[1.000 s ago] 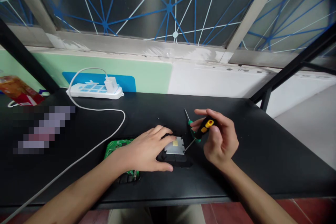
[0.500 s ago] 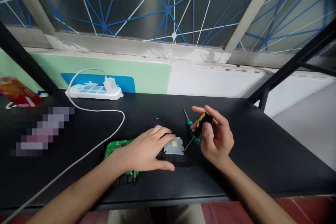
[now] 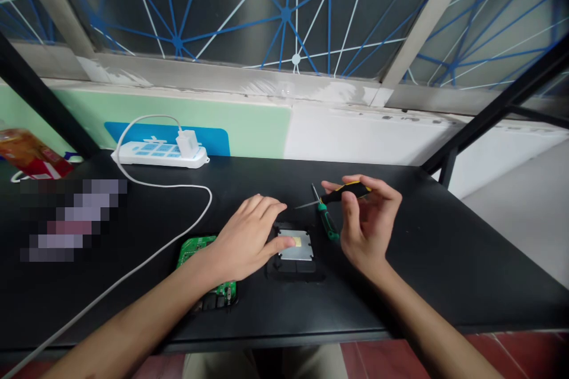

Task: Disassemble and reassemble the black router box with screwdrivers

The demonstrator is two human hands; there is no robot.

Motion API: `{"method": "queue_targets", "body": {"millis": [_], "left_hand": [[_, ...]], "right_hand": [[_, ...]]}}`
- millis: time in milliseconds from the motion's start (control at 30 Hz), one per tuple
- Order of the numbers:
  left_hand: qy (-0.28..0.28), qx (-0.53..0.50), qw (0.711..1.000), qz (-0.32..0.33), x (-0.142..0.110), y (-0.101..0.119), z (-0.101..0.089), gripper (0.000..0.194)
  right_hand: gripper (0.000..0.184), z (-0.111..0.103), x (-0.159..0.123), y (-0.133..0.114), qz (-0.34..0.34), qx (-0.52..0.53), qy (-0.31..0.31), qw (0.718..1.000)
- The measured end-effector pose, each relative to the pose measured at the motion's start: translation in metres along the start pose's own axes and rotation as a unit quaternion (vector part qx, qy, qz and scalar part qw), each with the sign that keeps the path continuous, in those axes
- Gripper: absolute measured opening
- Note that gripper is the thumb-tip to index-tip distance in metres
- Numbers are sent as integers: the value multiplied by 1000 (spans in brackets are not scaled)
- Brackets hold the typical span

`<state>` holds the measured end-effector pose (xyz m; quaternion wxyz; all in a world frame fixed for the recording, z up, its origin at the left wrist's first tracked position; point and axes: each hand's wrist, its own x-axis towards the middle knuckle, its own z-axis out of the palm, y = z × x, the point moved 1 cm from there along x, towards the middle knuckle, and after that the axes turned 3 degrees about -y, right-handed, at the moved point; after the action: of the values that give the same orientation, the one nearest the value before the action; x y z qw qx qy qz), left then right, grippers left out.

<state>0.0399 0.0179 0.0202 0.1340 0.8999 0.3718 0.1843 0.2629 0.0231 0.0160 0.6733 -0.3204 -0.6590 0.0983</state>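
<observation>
My left hand (image 3: 251, 240) is open, palm down, its thumb reaching over a silver metal plate (image 3: 303, 253) with a small yellow square. That plate sits in a black plastic housing (image 3: 306, 276) on the table. Beneath my left wrist and forearm, partly covered, lies a green circuit board (image 3: 192, 245) in a black case. My right hand (image 3: 371, 219) grips a black and yellow screwdriver (image 3: 340, 194), its shaft pointing left, above the table beyond the plate. A second screwdriver with a green handle (image 3: 328, 223) lies beside my right hand.
A white power strip (image 3: 160, 155) with a plugged-in white charger (image 3: 187, 143) stands at the wall. Its white cable (image 3: 178, 243) runs across the left of the black table (image 3: 444, 284). An orange and red package (image 3: 38, 157) and a blurred-out patch are at far left.
The screwdriver in my right hand has lifted from the plate's right edge and swung to point left. My left hand has moved slightly away from me, its thumb now over the plate.
</observation>
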Motion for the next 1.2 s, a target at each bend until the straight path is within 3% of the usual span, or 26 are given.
{"method": "queue_targets", "body": {"millis": [333, 700, 1200], "left_hand": [[-42, 15, 999, 14, -2, -3, 6, 54], [-50, 24, 998, 29, -1, -5, 9, 60], [-72, 26, 997, 24, -1, -5, 8, 59]], "right_hand": [[34, 2, -6, 7, 46, 19, -70, 996], [33, 1, -6, 2, 67, 31, -64, 995], [34, 0, -3, 1, 37, 6, -53, 998]]}}
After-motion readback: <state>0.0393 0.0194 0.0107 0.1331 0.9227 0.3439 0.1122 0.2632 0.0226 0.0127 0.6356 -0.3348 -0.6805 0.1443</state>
